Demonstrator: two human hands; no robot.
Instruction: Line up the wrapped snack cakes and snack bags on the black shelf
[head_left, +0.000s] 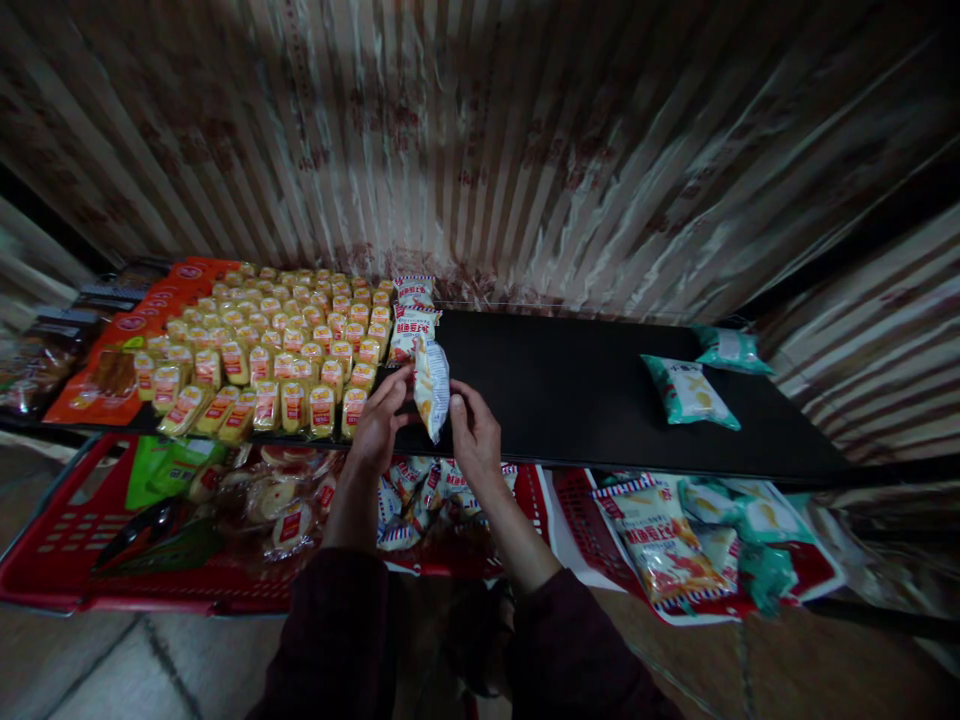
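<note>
A white, blue-striped snack bag [432, 388] stands tilted, edge toward me, between my hands above the front of the black shelf. My left hand [381, 420] grips it from the left, with some fingers partly behind it. On the other side, my right hand [475, 430] has its thumb and fingers at the bag's right edge. Just behind it, two matching snack bags [412, 328] with red lettering lie in a row running toward the wall. Left of my left hand are rows of small yellow wrapped cakes [292, 392].
Two teal bags [694, 390] lie on the black shelf [555, 390] to the right. Orange packets [105, 375] are at the left. Below the shelf edge are a red basket [45, 560] of wrapped food and more red baskets [579, 520] with snack bags.
</note>
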